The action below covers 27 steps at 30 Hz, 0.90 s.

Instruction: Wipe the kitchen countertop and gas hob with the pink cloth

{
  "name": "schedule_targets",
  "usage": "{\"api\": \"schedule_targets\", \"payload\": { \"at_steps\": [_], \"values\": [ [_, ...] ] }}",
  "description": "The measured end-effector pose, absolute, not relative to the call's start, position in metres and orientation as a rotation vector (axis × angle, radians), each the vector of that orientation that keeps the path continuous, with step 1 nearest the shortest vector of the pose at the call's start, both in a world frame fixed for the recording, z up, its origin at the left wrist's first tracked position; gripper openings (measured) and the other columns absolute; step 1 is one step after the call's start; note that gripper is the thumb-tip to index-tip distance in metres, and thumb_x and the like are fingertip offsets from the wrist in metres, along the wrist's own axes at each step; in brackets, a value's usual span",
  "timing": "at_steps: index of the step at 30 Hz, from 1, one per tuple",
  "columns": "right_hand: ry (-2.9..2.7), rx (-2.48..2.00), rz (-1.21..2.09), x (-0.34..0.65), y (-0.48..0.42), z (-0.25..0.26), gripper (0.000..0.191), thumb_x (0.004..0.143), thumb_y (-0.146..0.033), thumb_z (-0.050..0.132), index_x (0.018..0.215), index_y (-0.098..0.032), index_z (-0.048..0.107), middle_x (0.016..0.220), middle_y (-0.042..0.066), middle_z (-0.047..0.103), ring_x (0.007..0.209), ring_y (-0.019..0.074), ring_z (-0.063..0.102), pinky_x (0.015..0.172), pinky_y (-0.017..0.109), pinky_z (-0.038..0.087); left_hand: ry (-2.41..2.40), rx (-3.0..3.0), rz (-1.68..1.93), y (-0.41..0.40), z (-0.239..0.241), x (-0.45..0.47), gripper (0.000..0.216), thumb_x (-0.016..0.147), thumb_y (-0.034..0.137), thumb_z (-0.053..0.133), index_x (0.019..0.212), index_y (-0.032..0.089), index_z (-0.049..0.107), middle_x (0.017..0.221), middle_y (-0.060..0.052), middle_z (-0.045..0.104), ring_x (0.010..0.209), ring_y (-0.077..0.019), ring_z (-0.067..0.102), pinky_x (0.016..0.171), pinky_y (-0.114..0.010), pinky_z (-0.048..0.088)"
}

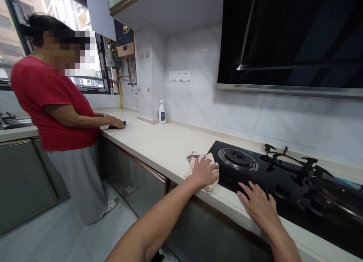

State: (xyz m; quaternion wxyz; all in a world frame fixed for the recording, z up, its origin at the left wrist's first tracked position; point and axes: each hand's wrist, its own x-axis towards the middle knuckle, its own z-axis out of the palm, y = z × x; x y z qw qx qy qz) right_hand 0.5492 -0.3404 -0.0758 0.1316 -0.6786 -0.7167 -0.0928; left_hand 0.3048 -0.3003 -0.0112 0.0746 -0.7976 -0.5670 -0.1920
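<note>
My left hand [204, 172] presses down on a crumpled, pale pinkish cloth [210, 187] at the counter's front edge, beside the left side of the black gas stove [262, 175]. Its fingers curl over the cloth, which bunches out around them. My right hand [259, 205] holds nothing. Its fingers are spread over the stove's front edge, left of a control knob [283, 191]. The near burner [238, 159] has no pan support on it.
Loose black pan supports [304, 167] stand on the stove's right part. A white spray bottle [162, 112] is by the wall on the pale counter [159, 141]. At left, a person in red [61, 103] rests a hand [115, 122] on a dark blue cloth [117, 125]. A range hood [289, 38] hangs above.
</note>
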Motion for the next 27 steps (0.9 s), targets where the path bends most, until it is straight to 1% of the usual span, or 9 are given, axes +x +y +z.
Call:
{"api": "schedule_targets", "payload": {
  "at_steps": [4,8,12,15,17,19,23,25,27],
  "values": [
    [-2.092,-1.978,-0.258,0.549,-0.343,-0.07,0.054,0.105,-0.051,0.034,0.153,-0.037,0.053,0.165,0.007,0.045,0.156,0.0326,0.035,0.124,0.064,0.027,-1.676,-2.459,-0.599,-0.305,-0.008,0.288,0.037,0.095,0.044,0.054,0.129,0.041,0.071,0.146,0.001,0.064,0.138,-0.0289,0.052,0.114,-0.053,0.042],
    [-2.112,-2.005,-0.24,0.547,-0.345,-0.064,0.054,0.105,-0.052,0.035,0.154,-0.037,0.052,0.166,0.006,0.044,0.157,0.0314,0.034,0.125,0.063,0.027,-1.741,-2.446,-0.633,-0.301,-0.006,0.262,0.04,0.097,0.043,0.053,0.134,0.045,0.067,0.152,0.004,0.06,0.14,-0.0266,0.05,0.118,-0.049,0.041],
    [-2.108,-2.0,-0.234,0.547,-0.346,-0.063,0.054,0.105,-0.053,0.036,0.154,-0.037,0.051,0.166,0.006,0.044,0.157,0.0316,0.034,0.125,0.064,0.027,-1.928,-2.31,-0.626,-0.297,-0.006,0.223,0.047,0.098,0.044,0.048,0.143,0.042,0.06,0.159,0.0,0.054,0.147,-0.0303,0.045,0.121,-0.055,0.036],
    [-2.11,-2.0,-0.229,0.546,-0.347,-0.064,0.054,0.105,-0.052,0.036,0.154,-0.037,0.052,0.166,0.006,0.044,0.157,0.0313,0.034,0.125,0.064,0.026,-2.106,-2.152,-0.607,-0.295,-0.004,0.192,0.059,0.097,0.048,0.047,0.154,0.033,0.049,0.168,-0.009,0.042,0.153,-0.0352,0.037,0.121,-0.063,0.032],
    [-2.107,-1.993,-0.238,0.545,-0.348,-0.063,0.053,0.105,-0.051,0.035,0.154,-0.037,0.052,0.166,0.006,0.044,0.157,0.0313,0.034,0.125,0.063,0.025,-2.204,-2.038,-0.598,-0.295,-0.003,0.175,0.065,0.097,0.051,0.045,0.157,0.028,0.044,0.171,-0.014,0.035,0.156,-0.0372,0.031,0.121,-0.067,0.03],
    [-2.101,-1.988,-0.244,0.543,-0.349,-0.061,0.053,0.105,-0.05,0.035,0.154,-0.036,0.053,0.166,0.007,0.044,0.157,0.0316,0.034,0.126,0.063,0.025,-2.253,-1.957,-0.583,-0.296,-0.001,0.166,0.062,0.098,0.052,0.043,0.154,0.026,0.048,0.17,-0.016,0.037,0.156,-0.037,0.03,0.12,-0.067,0.029],
    [-2.106,-2.012,-0.215,0.54,-0.348,-0.059,0.053,0.105,-0.05,0.036,0.154,-0.035,0.052,0.167,0.007,0.043,0.157,0.0325,0.034,0.125,0.063,0.025,-2.234,-1.906,-0.553,-0.307,0.0,0.173,0.053,0.096,0.049,0.046,0.14,0.024,0.061,0.16,-0.017,0.05,0.15,-0.0356,0.04,0.12,-0.063,0.031],
    [-2.099,-2.006,-0.215,0.541,-0.347,-0.062,0.054,0.105,-0.051,0.036,0.154,-0.035,0.052,0.167,0.007,0.043,0.157,0.0325,0.033,0.125,0.063,0.025,-2.197,-1.906,-0.552,-0.317,-0.001,0.186,0.052,0.096,0.048,0.048,0.138,0.022,0.063,0.156,-0.018,0.054,0.145,-0.0365,0.045,0.118,-0.062,0.033],
    [-2.087,-1.976,-0.216,0.543,-0.345,-0.068,0.054,0.105,-0.052,0.035,0.153,-0.036,0.053,0.167,0.007,0.043,0.157,0.0324,0.033,0.125,0.063,0.024,-2.14,-1.928,-0.559,-0.33,-0.004,0.207,0.05,0.096,0.047,0.048,0.137,0.023,0.065,0.151,-0.016,0.059,0.14,-0.0362,0.049,0.116,-0.061,0.035]
  ]
}}
